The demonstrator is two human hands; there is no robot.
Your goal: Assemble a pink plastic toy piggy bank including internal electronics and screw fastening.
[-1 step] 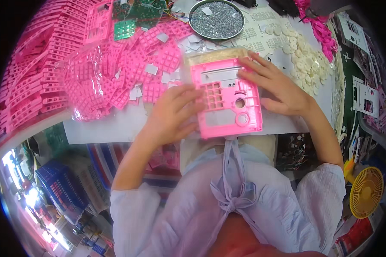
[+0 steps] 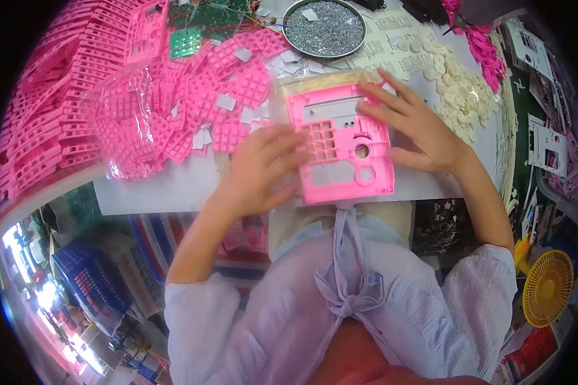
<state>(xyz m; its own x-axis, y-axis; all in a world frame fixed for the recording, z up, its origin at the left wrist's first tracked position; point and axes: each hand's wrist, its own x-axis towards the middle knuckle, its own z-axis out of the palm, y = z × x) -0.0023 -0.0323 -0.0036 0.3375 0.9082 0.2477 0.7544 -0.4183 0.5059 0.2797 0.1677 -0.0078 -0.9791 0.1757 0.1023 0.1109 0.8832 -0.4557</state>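
A pink plastic casing panel (image 2: 347, 183) lies at a slight tilt on a padded block (image 2: 327, 81), near the table's front edge. It has a grid of square holes, a round hole and a long slot. My left hand (image 2: 253, 170) lies along its left edge, fingers stretched and apart, their tips touching or just over the rim. At the upper right my right hand (image 2: 427, 131) is spread, with its fingers over the panel's corner and its thumb by the right edge. Whether the right fingertips press on the panel, I cannot tell.
Pink keypad pieces (image 2: 218, 96) heap at the left, beside stacked pink casings (image 2: 70, 70). A round tin of small screws (image 2: 324, 29) stands at the back. Cream plastic discs (image 2: 453, 83) lie at the right. Below right is a yellow fan (image 2: 548, 289).
The pink panel has shifted slightly up and to the right. My right fingers have lifted and spread a little; my left hand is nearly where it was.
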